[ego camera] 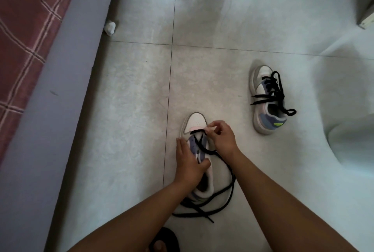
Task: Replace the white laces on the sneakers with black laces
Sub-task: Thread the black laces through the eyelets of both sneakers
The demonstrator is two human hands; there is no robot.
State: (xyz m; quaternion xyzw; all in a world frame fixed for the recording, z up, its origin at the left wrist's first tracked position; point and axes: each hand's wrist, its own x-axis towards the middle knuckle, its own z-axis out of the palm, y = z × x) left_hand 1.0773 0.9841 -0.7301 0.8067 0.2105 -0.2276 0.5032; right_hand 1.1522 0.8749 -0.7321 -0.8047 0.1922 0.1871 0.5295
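My right hand [221, 136] pinches the black lace [226, 187] at the near sneaker [195, 122]'s toe eyelets; my left hand [189, 163] grips its side, covering the opening. Beyond-right of it lies the second sneaker [267, 99], black-laced, its opening dim.

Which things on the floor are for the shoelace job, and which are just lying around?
For the job:
- near sneaker, held by the left hand
- black lace, pinched near the toe by the right hand
- far sneaker, already wearing its black lace

Just lying around:
- crumpled white wad by the bed
- plaid bedcover
- black sandal at the bottom edge
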